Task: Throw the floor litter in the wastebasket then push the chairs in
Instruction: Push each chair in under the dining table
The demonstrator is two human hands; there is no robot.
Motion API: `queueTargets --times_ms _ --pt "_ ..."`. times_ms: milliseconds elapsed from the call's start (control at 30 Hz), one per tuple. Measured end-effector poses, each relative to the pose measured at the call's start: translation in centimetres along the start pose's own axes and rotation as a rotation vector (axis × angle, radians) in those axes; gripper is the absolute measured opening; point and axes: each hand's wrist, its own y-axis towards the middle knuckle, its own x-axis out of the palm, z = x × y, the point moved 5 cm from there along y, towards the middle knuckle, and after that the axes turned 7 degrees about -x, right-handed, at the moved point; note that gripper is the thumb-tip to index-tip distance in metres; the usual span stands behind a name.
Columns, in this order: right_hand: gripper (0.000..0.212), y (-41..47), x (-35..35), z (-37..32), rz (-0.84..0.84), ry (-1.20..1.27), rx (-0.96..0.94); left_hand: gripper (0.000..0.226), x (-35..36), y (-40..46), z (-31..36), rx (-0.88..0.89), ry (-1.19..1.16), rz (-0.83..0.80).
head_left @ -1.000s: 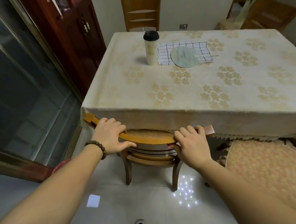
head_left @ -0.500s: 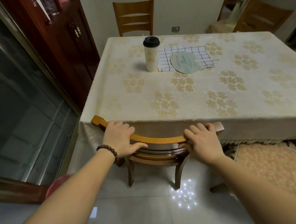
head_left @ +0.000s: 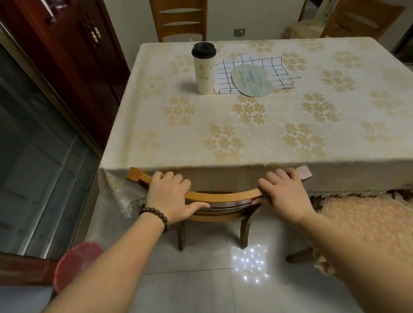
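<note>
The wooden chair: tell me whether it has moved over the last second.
Yes. The wooden chair slid forward under the table; its seat, visible earlier, is now hidden by the tablecloth edge.

We see a table with floral tablecloth (head_left: 260, 133); on it a black-lidded cup (head_left: 203, 68) touching a checked cloth (head_left: 250, 66), round fan (head_left: 254, 79) lying on the cloth. Dark red cabinet (head_left: 71, 55) at left.

The chair (head_left: 224, 199) back sits against the desk (head_left: 248, 134) edge, its top rail touching the hanging cloth. Left, a red bin (head_left: 73, 261) stands near the glass door (head_left: 24, 149). Right, a cushioned seat (head_left: 376, 227) crowds the floor. Near tiles lie open.
</note>
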Motion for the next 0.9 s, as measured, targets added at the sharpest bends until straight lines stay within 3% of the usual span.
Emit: queueTargets --times_ms 200,333,700,900 --pt "0.033 1.4 1.5 -5.5 -0.001 0.040 0.075 0.093 1.4 -0.6 -4.9 0.029 0.067 -0.143" --pt "0.019 1.8 3.0 -6.9 0.006 0.043 0.082 0.092 2.3 -1.3 -6.2 -0.005 0.072 -0.173" --pt "0.041 3.7 2.8 0.9 -0.104 0.010 0.035 0.081 2.4 2.1 -1.4 -0.118 0.000 -0.153" --pt "0.031 4.4 3.4 1.4 -0.128 0.005 0.036 0.084 2.8 2.9 -1.5 -0.087 0.026 -0.123"
